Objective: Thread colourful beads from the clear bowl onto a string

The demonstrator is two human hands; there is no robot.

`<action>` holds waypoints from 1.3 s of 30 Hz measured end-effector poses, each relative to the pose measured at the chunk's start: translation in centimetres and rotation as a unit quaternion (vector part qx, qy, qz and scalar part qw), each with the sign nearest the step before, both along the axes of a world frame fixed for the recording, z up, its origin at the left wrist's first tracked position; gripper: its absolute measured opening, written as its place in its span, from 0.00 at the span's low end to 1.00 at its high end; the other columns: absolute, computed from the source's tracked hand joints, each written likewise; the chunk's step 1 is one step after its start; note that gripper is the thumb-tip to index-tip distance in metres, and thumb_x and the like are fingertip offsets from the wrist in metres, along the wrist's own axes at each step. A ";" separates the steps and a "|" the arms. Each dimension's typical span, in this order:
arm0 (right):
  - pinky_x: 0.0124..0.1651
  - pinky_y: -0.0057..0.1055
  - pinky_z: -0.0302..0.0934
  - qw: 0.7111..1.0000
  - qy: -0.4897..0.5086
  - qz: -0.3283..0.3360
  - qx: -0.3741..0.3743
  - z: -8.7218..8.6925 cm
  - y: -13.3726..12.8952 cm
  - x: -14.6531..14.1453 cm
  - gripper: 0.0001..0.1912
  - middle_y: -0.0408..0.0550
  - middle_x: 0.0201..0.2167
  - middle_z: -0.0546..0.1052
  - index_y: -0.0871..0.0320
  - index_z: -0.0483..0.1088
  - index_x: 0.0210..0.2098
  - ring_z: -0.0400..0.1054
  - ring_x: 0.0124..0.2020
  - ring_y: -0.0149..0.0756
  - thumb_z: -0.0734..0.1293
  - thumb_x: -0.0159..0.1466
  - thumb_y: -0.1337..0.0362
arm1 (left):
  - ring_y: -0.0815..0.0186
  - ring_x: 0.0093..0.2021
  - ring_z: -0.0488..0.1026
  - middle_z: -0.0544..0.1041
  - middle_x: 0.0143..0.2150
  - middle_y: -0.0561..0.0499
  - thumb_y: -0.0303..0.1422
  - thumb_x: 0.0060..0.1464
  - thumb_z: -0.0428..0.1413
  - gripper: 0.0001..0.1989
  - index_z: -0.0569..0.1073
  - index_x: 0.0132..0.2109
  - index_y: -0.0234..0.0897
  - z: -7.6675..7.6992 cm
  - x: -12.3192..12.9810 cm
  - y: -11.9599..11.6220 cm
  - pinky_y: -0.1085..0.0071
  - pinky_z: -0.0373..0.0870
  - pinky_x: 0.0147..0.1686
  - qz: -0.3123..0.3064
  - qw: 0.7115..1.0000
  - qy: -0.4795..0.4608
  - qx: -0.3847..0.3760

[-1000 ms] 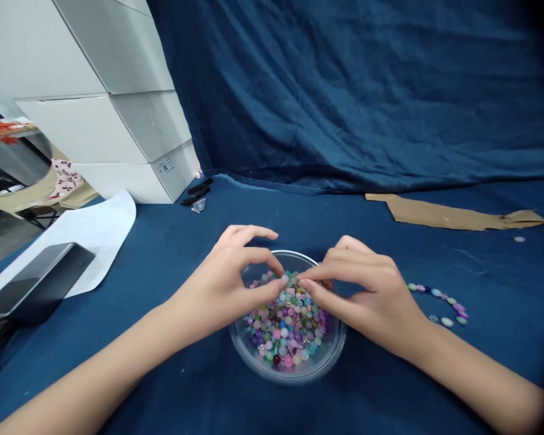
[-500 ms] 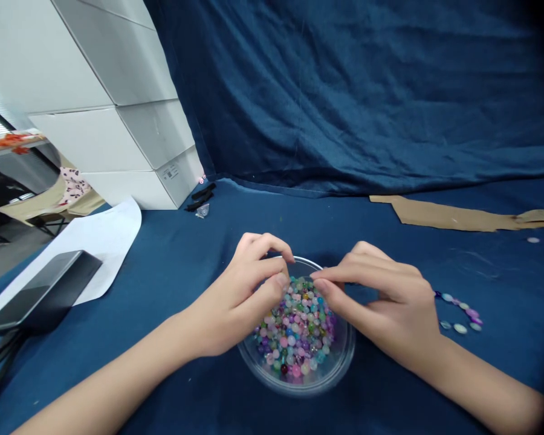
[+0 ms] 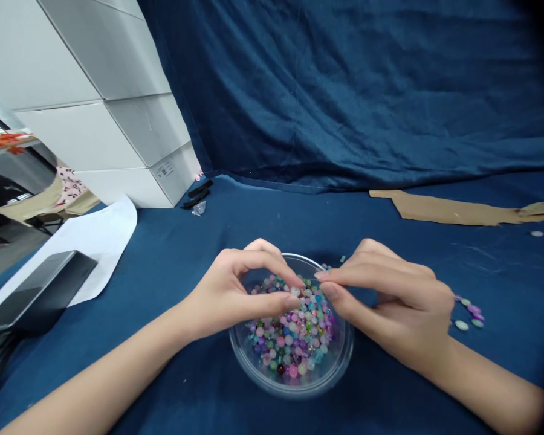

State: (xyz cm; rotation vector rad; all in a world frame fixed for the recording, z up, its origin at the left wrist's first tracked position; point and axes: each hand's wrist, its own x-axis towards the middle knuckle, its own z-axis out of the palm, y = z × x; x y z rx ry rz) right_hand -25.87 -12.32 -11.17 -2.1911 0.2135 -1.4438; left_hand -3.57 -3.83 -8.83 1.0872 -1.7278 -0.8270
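Left hand (image 3: 236,293) has slid farther over the beads (image 3: 290,341).

Yours: one bare left hand (image 3: 238,293), one bare right hand (image 3: 394,305). One clear glass bowl (image 3: 294,389); round multicoloured beads (image 3: 290,344), too many to count.

The left forearm (image 3: 95,368) and right forearm (image 3: 489,393) are bare and slim, narrowing at the wrists into smooth hands, the left hand (image 3: 236,296) and right hand (image 3: 399,308), with long, slender fingers (image 3: 267,260) and short, rounded nails.
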 end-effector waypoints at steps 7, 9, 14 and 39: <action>0.30 0.39 0.63 1.000 0.019 0.006 -0.003 -0.1 0.1 -0.1 0.12 0.42 0.26 0.82 0.51 0.80 0.42 0.71 0.23 0.36 0.73 0.65 0.75 | 0.59 0.43 0.77 0.83 0.36 0.44 0.28 0.51 0.72 0.08 0.85 0.40 0.37 -0.3 -0.3 0.3 0.64 0.76 0.44 0.029 0.999 0.040 0.020; 0.30 0.40 0.63 1.000 0.020 0.008 -0.008 -0.3 0.1 -0.2 0.11 0.43 0.27 0.82 0.51 0.80 0.42 0.72 0.24 0.36 0.73 0.65 0.74 | 0.59 0.42 0.77 0.84 0.36 0.44 0.28 0.50 0.73 0.08 0.85 0.39 0.37 -0.4 -0.4 0.2 0.65 0.77 0.44 0.031 0.998 0.044 0.020; 0.30 0.39 0.63 1.000 0.017 0.021 -0.013 -0.3 0.0 -0.3 0.10 0.43 0.27 0.82 0.53 0.80 0.42 0.72 0.24 0.35 0.73 0.65 0.74 | 0.61 0.41 0.77 0.83 0.33 0.46 0.28 0.49 0.73 0.08 0.85 0.38 0.38 -0.5 -0.5 0.1 0.67 0.76 0.41 0.036 0.998 0.055 0.022; 0.29 0.38 0.60 0.999 0.037 0.011 -0.009 -0.3 -0.1 0.0 0.09 0.40 0.22 0.77 0.55 0.80 0.37 0.68 0.21 0.32 0.73 0.63 0.75 | 0.64 0.37 0.73 0.78 0.34 0.47 0.30 0.51 0.72 0.10 0.87 0.43 0.40 -0.7 -0.4 0.3 0.69 0.71 0.38 0.063 0.997 0.035 0.037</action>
